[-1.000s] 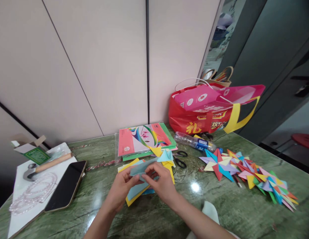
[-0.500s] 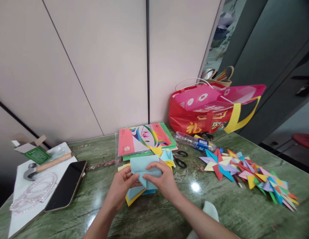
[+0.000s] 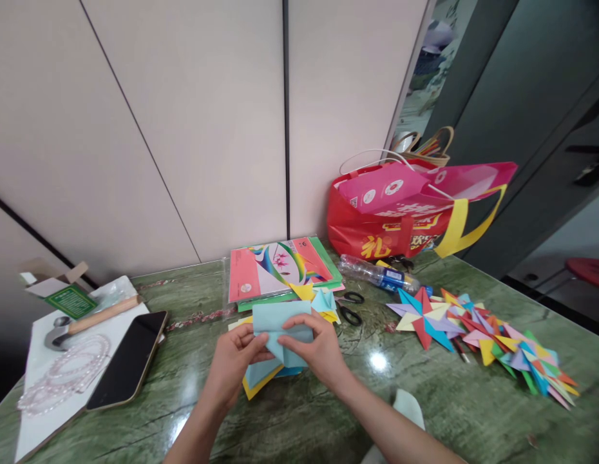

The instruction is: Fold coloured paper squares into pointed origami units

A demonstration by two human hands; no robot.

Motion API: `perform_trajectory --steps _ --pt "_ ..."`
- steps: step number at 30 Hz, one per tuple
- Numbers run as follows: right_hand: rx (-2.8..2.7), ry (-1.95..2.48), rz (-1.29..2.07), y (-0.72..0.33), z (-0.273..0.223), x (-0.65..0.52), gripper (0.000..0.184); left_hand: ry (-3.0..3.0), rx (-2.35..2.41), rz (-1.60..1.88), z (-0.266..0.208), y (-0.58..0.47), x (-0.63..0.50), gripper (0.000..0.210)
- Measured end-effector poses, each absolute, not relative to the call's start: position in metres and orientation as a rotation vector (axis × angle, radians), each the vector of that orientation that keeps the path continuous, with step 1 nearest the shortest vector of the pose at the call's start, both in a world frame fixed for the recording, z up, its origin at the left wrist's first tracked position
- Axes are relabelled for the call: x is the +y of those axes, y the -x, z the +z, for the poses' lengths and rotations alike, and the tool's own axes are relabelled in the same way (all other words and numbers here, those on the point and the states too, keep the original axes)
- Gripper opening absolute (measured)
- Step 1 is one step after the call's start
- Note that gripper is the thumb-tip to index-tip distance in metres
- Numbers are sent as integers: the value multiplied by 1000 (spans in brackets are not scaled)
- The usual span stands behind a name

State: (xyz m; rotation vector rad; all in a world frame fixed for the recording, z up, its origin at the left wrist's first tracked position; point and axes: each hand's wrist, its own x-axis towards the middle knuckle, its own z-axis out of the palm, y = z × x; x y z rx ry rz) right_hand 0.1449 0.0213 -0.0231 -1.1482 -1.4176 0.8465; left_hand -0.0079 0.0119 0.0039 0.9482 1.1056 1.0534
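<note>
A light blue sheet of paper (image 3: 275, 317), partly folded, is held up between both hands. My left hand (image 3: 236, 361) pinches its left side with thumb and fingers. On the other side, my right hand (image 3: 316, 348) grips the same sheet, thumb in front near the middle crease. Below the hands lie blue and yellow paper sheets (image 3: 256, 388), partly covered by them. Just behind are folded yellow and light blue paper pieces (image 3: 326, 303), and black-handled scissors (image 3: 350, 316) rest to their right.
Behind the hands lies a pack of coloured paper (image 3: 280, 267). To the right are a plastic bottle (image 3: 377, 276), a red bag (image 3: 391, 225) and several folded paper stars (image 3: 422, 319). At left are a phone (image 3: 128, 361), a hammer (image 3: 91, 319), beads (image 3: 70, 370) and a small box (image 3: 70, 293).
Hardly anything differs. Both hands keep hold of the light blue paper in nearly the same place, and the view has shifted very slightly.
</note>
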Motion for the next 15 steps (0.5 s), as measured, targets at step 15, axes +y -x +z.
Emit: perform_trajectory --steps 15 --pt "-1424 1180 929 -146 -21 23 12 -1005 999 979 1 13 13 32"
